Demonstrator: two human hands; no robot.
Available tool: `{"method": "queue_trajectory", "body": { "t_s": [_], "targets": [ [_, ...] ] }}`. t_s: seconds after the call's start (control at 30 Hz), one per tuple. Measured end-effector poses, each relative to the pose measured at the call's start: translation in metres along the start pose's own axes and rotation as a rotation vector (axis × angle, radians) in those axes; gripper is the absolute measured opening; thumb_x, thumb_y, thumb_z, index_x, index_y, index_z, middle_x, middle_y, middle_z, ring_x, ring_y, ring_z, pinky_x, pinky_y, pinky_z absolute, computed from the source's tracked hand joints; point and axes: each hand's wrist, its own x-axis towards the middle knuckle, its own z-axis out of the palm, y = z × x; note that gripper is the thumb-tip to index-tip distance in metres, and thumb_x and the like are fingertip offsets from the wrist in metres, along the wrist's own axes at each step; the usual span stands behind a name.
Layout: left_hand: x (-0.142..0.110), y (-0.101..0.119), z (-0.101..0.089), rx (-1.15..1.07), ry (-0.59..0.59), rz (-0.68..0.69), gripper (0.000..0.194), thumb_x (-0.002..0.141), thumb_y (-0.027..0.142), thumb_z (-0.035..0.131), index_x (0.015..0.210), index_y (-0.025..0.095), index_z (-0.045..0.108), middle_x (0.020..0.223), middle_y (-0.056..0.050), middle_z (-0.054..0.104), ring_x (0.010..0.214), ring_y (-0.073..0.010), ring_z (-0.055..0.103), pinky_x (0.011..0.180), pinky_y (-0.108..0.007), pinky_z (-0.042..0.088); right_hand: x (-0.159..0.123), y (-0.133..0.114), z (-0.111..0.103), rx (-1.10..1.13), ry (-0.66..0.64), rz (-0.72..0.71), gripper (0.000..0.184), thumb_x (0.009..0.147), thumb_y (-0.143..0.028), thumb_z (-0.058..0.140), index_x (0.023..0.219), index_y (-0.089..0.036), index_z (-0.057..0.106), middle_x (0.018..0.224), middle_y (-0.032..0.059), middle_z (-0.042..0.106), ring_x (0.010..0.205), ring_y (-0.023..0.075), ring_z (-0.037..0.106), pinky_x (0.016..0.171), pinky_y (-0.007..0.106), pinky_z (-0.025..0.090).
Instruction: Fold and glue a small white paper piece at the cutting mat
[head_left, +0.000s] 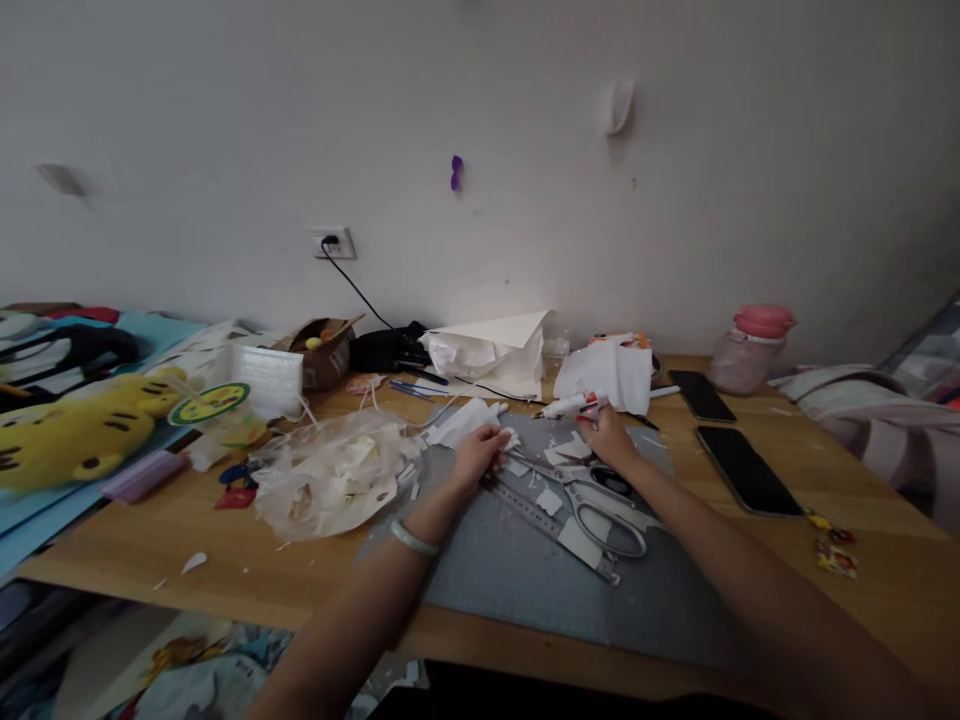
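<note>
My left hand (480, 452) rests on the grey cutting mat (525, 580), its fingers closed on a small white paper piece (511, 438). My right hand (606, 435) is wrapped round a white glue gun (574, 404) whose nozzle points left toward that piece. A metal ruler (547, 525) and a pair of scissors (600, 510) lie on the mat just in front of both hands, among white paper scraps.
A crumpled plastic bag of scraps (330, 480) lies left of the mat. Two dark phones (742, 470) and a pink-lidded jar (750, 350) sit at the right. White paper piles, a cardboard box (322, 350) and a yellow plush toy (82, 430) stand behind and left.
</note>
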Motion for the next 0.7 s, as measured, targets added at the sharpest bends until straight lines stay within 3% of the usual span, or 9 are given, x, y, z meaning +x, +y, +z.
{"method": "queue_trajectory", "body": {
  "t_s": [0.33, 0.7],
  "targets": [
    [0.004, -0.007, 0.0, 0.003, 0.04, 0.018, 0.024, 0.067, 0.04, 0.061, 0.067, 0.018, 0.054, 0.038, 0.008, 0.043, 0.03, -0.0058, 0.035, 0.034, -0.017, 0.022, -0.004, 0.002, -0.002, -0.117, 0.046, -0.165, 0.027, 0.067, -0.034, 0.055, 0.088, -0.018, 0.048, 0.087, 0.0127, 0.057, 0.088, 0.0294, 0.055, 0.081, 0.044, 0.045],
    [0.004, -0.009, 0.001, -0.018, 0.053, 0.057, 0.026, 0.065, 0.041, 0.062, 0.068, 0.018, 0.049, 0.039, 0.009, 0.042, 0.03, -0.005, 0.033, 0.033, -0.017, 0.022, -0.006, -0.011, -0.016, -0.161, 0.04, -0.308, 0.019, 0.068, -0.025, 0.054, 0.085, -0.02, 0.046, 0.084, 0.0097, 0.056, 0.084, 0.0267, 0.053, 0.079, 0.041, 0.044]
  ]
}}
